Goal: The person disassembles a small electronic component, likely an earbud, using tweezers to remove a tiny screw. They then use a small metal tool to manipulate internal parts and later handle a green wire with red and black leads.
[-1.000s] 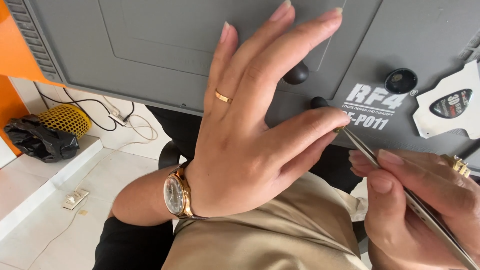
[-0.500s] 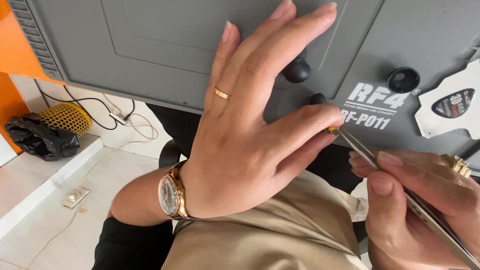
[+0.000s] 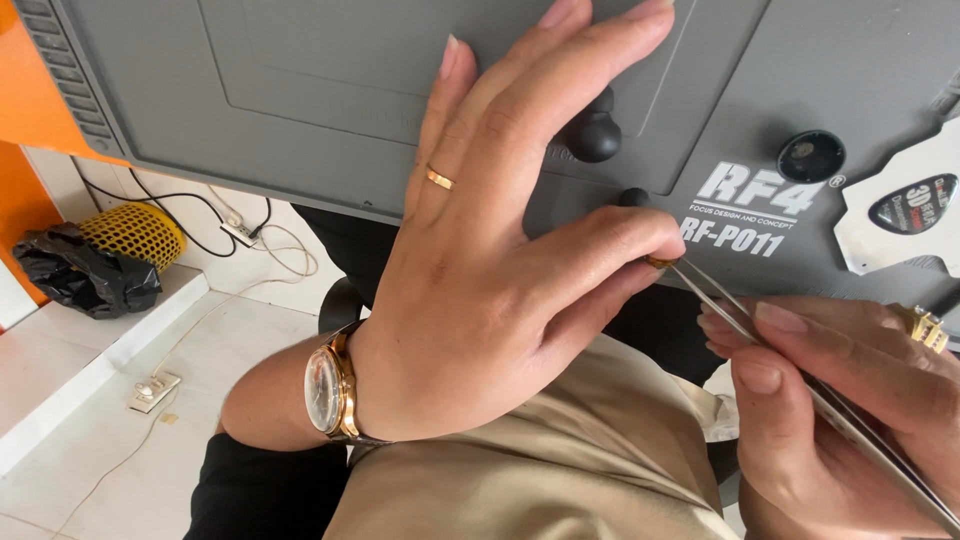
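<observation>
Far to the left of the fingers, down on the floor, lie a black bag (image 3: 75,275) and a yellow mesh basket (image 3: 135,232), with thin cables (image 3: 240,225) trailing past them; none of it bears on the work.

The left hand (image 3: 490,300), with a gold watch (image 3: 328,392) at the wrist and a ring (image 3: 438,179) on one finger, spreads over the near edge of the grey mat (image 3: 300,90) on the tabletop. Its long fingers lie splayed and flat, while thumb and forefinger are pinched together on a tiny amber-coloured part (image 3: 660,262). Just beyond those fingertips a black knob (image 3: 594,135) and a smaller black stud (image 3: 633,197) stand on the mat.

To the right, the right hand (image 3: 850,420) is clamped on metal tweezers (image 3: 760,335), whose tips meet the small part right at the left thumb. I cannot tell whether the tweezer tips have closed on it.

The risk, as I judge it, lies in this handover. The part sits over the mat's edge, above the lap and floor, so a slip between pinch and tweezers could send it down out of sight. Too hard a squeeze could flick it away or mar it, and the sharp tips sit close to the thumb's skin.

Further right rest a black round cap (image 3: 811,155) and a white card (image 3: 900,215).
</observation>
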